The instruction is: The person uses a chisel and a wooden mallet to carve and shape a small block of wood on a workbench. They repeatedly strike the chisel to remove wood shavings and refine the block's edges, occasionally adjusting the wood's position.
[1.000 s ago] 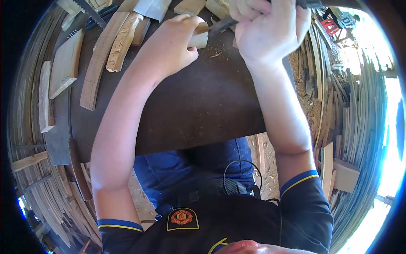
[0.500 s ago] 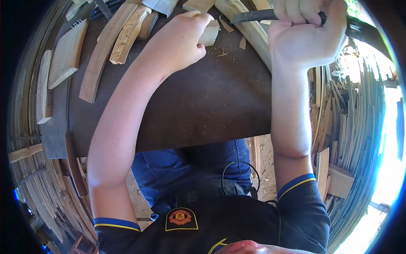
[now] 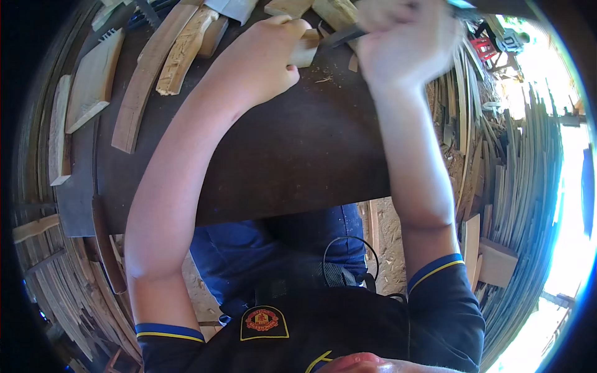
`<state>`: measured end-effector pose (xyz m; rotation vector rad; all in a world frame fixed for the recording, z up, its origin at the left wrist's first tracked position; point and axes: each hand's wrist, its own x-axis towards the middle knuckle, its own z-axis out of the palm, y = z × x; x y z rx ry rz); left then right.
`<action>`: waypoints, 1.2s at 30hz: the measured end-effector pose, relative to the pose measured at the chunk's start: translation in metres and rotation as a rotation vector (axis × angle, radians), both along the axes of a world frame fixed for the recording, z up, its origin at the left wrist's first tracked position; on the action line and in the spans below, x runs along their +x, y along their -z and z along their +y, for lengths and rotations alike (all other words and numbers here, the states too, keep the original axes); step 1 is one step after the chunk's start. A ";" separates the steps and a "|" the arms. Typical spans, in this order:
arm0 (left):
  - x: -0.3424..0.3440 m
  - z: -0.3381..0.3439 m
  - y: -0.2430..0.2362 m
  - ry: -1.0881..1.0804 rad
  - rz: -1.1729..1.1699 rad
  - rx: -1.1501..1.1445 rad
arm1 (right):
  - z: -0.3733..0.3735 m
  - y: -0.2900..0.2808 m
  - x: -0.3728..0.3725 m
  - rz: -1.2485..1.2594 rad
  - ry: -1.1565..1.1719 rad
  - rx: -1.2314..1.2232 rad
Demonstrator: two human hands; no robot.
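At the far left of the frame I log a flat pale board (image 3: 93, 81), with a narrower pale strip (image 3: 59, 133) lying beside it near the edge of the dark work table (image 3: 292, 155).

Next, upper left: a long curved wooden slat (image 3: 146, 78) lies on the table, and just right of it a rough, split piece of light wood (image 3: 183, 53).

Upper centre: my left hand (image 3: 264, 62) is curled closed over a small pale wood block (image 3: 306, 53) on the table, fingers wrapped round its near end.

Right of that, touching or just over the block, I see a dark tool blade (image 3: 342, 36) running up toward my right hand (image 3: 404, 40), which is fisted tightly round the tool's handle; the hand is blurred, so I cannot tell more of the grip.

Lower centre: a small red and yellow shield-shaped badge (image 3: 264, 320) sits on the dark shirt.

Right side of the frame: stacked thin wooden slats (image 3: 516, 168) fan out on the ground, well apart from the table.
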<state>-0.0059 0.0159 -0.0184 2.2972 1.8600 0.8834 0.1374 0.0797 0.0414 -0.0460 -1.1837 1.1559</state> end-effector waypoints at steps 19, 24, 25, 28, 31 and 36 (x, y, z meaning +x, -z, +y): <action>-0.007 0.005 -0.006 0.055 -0.041 -0.047 | 0.025 0.000 0.016 0.214 -0.321 -0.103; -0.012 0.004 0.002 0.042 -0.045 0.001 | 0.014 -0.003 0.011 0.042 -0.113 0.026; -0.010 0.004 0.003 0.036 -0.050 0.000 | 0.015 -0.010 0.017 0.040 -0.069 0.018; -0.007 0.003 -0.001 0.046 -0.041 -0.007 | 0.012 -0.008 0.018 0.055 -0.094 0.018; -0.012 0.002 -0.003 0.041 -0.027 -0.034 | -0.002 -0.007 -0.004 0.083 -0.059 -0.193; -0.009 0.001 -0.003 0.041 -0.044 -0.023 | 0.012 -0.013 0.018 0.033 -0.098 0.113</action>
